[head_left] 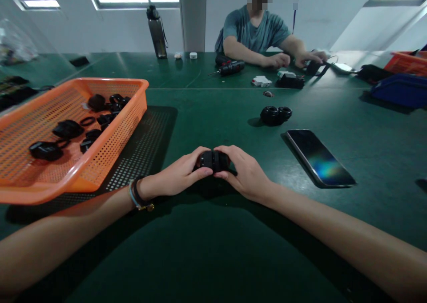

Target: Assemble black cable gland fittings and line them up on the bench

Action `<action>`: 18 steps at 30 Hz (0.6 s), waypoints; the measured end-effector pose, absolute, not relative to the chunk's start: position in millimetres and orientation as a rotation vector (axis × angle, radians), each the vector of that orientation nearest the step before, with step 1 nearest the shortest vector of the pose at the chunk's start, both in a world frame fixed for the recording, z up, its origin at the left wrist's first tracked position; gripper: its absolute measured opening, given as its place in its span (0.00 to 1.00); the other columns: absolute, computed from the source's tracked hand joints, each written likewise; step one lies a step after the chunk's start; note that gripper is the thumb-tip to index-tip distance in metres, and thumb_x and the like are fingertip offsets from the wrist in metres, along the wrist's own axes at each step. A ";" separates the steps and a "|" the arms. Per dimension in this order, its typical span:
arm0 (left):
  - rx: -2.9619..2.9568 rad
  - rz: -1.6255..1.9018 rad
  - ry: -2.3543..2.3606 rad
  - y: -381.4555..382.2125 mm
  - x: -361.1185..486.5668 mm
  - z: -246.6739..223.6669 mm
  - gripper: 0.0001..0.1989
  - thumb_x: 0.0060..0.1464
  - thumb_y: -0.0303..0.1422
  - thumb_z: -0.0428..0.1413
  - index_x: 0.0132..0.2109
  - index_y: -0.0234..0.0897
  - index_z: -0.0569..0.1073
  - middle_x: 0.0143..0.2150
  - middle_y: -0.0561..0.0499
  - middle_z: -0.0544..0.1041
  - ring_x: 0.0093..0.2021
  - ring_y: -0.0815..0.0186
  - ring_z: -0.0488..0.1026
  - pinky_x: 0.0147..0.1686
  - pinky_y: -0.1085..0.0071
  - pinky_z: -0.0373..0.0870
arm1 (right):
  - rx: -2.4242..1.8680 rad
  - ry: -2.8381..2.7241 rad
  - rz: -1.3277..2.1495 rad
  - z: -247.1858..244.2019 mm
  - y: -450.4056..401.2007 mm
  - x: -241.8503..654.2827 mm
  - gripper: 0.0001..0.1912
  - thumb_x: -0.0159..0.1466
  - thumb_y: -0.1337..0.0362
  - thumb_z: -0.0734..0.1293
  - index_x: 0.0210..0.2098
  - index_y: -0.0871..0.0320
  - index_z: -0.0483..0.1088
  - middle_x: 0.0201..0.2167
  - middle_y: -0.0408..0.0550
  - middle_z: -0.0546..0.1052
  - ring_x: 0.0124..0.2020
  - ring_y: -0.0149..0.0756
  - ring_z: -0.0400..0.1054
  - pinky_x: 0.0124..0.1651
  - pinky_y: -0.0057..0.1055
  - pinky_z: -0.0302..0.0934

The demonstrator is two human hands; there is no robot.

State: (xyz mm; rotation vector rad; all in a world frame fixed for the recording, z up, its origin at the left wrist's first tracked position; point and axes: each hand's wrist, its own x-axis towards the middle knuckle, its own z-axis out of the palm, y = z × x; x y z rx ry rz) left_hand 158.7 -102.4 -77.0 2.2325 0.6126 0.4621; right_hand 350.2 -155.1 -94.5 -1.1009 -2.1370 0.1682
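Note:
Between my two hands is a small black rounded part (215, 160), held just over the green table (207, 249). My left hand (182, 171) is closed on its left end, thumb in front and fingers behind. On the right end my right hand (248, 174) grips it the same way. A dark seam or ridge runs across the part's middle; my fingers cover both ends, so its exact kind is unclear. Farther off, right of centre, rests a pair of similar black ring-ended parts (275, 115).
An orange basket (76, 178) with several black parts stands at left. A phone (320, 157) lies at right. Across the table a co-worker (256, 36) handles a dark item, near a power drill (230, 67). A bottle (156, 34) and a blue bin (400, 90) stand farther back.

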 end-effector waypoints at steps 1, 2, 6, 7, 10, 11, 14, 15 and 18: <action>2.230 0.462 0.615 -102.4 158.7 -77.7 0.16 0.59 0.41 0.45 0.47 0.33 0.63 0.45 0.44 0.71 0.44 0.60 0.69 0.46 0.64 0.66 | -1.117 -2.125 0.176 -95.3 -155.4 349.5 0.25 0.66 0.46 0.52 0.47 0.61 0.63 0.38 0.57 0.75 0.37 0.42 0.70 0.39 0.38 0.67; 2.227 0.464 0.622 -102.7 158.8 -78.3 0.16 0.59 0.41 0.45 0.48 0.33 0.63 0.45 0.43 0.71 0.45 0.59 0.69 0.46 0.63 0.66 | -1.136 -2.111 0.189 -95.9 -155.8 349.0 0.25 0.66 0.46 0.52 0.47 0.61 0.63 0.39 0.57 0.75 0.38 0.42 0.70 0.39 0.39 0.67; 2.211 0.477 0.656 -106.4 159.5 -78.4 0.17 0.60 0.41 0.45 0.49 0.33 0.62 0.46 0.42 0.70 0.45 0.58 0.69 0.46 0.63 0.67 | -1.176 -2.058 0.262 -95.6 -158.7 347.7 0.23 0.66 0.47 0.54 0.48 0.60 0.62 0.40 0.57 0.76 0.39 0.43 0.71 0.41 0.41 0.67; 2.209 0.480 0.657 -107.6 159.7 -77.8 0.17 0.61 0.41 0.44 0.49 0.33 0.62 0.46 0.42 0.70 0.45 0.59 0.69 0.46 0.63 0.67 | -1.180 -2.049 0.277 -95.0 -159.7 347.5 0.22 0.66 0.48 0.54 0.47 0.59 0.62 0.41 0.57 0.76 0.40 0.43 0.71 0.41 0.40 0.67; 2.209 0.482 0.653 -110.5 160.4 -75.7 0.17 0.61 0.42 0.44 0.48 0.32 0.62 0.45 0.42 0.70 0.43 0.59 0.69 0.44 0.64 0.68 | -1.195 -2.031 0.314 -93.2 -162.3 347.0 0.18 0.66 0.52 0.57 0.47 0.59 0.62 0.41 0.57 0.76 0.41 0.43 0.72 0.42 0.40 0.67; 2.210 0.487 0.655 -111.0 160.6 -75.2 0.17 0.61 0.42 0.44 0.48 0.32 0.62 0.45 0.43 0.70 0.43 0.59 0.69 0.44 0.64 0.68 | -1.203 -2.024 0.326 -92.9 -162.8 346.8 0.17 0.66 0.53 0.58 0.47 0.59 0.62 0.42 0.57 0.76 0.42 0.43 0.72 0.43 0.40 0.67; 2.214 0.494 0.662 -110.9 161.2 -75.0 0.17 0.61 0.42 0.44 0.47 0.32 0.62 0.45 0.42 0.70 0.43 0.59 0.69 0.46 0.62 0.68 | -1.232 -2.000 0.366 -93.0 -163.2 346.0 0.15 0.65 0.56 0.60 0.47 0.59 0.62 0.43 0.55 0.76 0.43 0.43 0.71 0.43 0.40 0.67; 2.217 0.496 0.661 -110.6 161.4 -75.3 0.17 0.61 0.42 0.44 0.47 0.32 0.62 0.45 0.42 0.70 0.44 0.59 0.69 0.46 0.62 0.68 | -1.241 -1.990 0.379 -93.0 -163.2 345.7 0.15 0.65 0.57 0.60 0.46 0.59 0.62 0.43 0.55 0.76 0.43 0.43 0.71 0.42 0.40 0.67; 2.227 0.505 0.652 -109.6 162.0 -76.7 0.17 0.61 0.43 0.44 0.46 0.33 0.62 0.46 0.41 0.69 0.44 0.58 0.69 0.47 0.61 0.67 | -1.255 -1.963 0.412 -92.0 -163.1 344.3 0.14 0.64 0.59 0.61 0.46 0.60 0.62 0.42 0.55 0.76 0.41 0.42 0.72 0.41 0.39 0.67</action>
